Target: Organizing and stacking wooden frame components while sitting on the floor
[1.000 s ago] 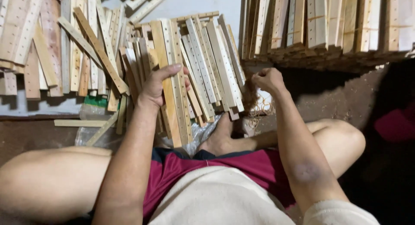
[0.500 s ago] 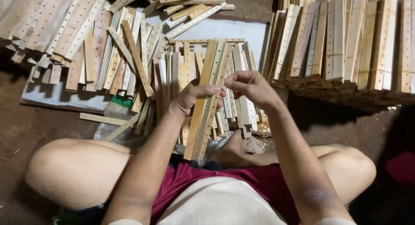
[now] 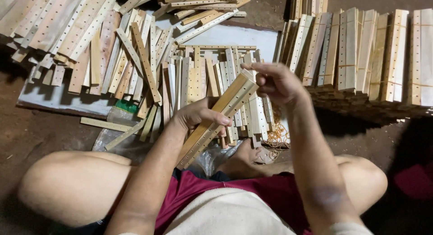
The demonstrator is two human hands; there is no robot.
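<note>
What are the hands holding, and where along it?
A bundle of wooden slats: left hand around its middle, right hand fingers at its far top end.

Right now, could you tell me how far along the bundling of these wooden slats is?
Done: banded bundles stand stacked at the right. In hand: the left hand grips a slat bundle while the right hand pinches its top end. Left: loose slats and rubber bands.

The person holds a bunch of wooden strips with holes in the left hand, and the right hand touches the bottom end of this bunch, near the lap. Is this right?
Not quite. In the head view the right hand is at the top end of the bunch of wooden strips, the end away from the lap. The rest holds: the left hand grips the bunch around its middle, and the strips have rows of holes.
</note>
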